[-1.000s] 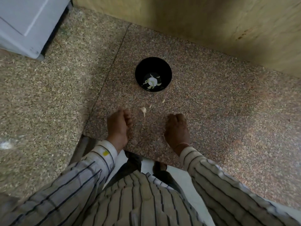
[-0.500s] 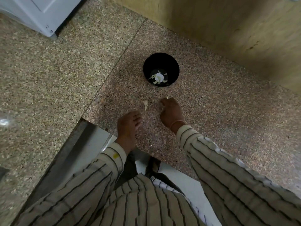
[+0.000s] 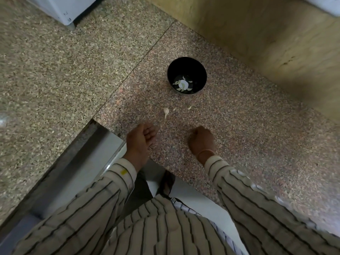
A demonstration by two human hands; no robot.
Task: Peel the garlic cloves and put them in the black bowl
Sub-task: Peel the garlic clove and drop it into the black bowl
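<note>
The black bowl [image 3: 187, 75] stands on the speckled counter and holds several pale peeled garlic pieces. An unpeeled garlic clove [image 3: 166, 112] lies in front of it, with a tiny skin flake [image 3: 173, 109] and a small garlic piece [image 3: 189, 107] to its right. My left hand [image 3: 141, 139] rests near the counter's front edge, fingers loosely curled, nothing in it. My right hand [image 3: 201, 140] sits to the right as a fist, back up; its fingers are tucked under and nothing shows in them. Both hands are well short of the clove.
A counter seam [image 3: 128, 70] runs diagonally left of the bowl. A tan wall [image 3: 257, 43] rises behind it. A white appliance [image 3: 64, 8] sits at the top left. A cut-out edge [image 3: 103, 126] drops away beside my left hand.
My right hand, which had reached forward to the small piece near the bowl, has pulled back towards me. All three bits lie where they were. The view has shifted.
</note>
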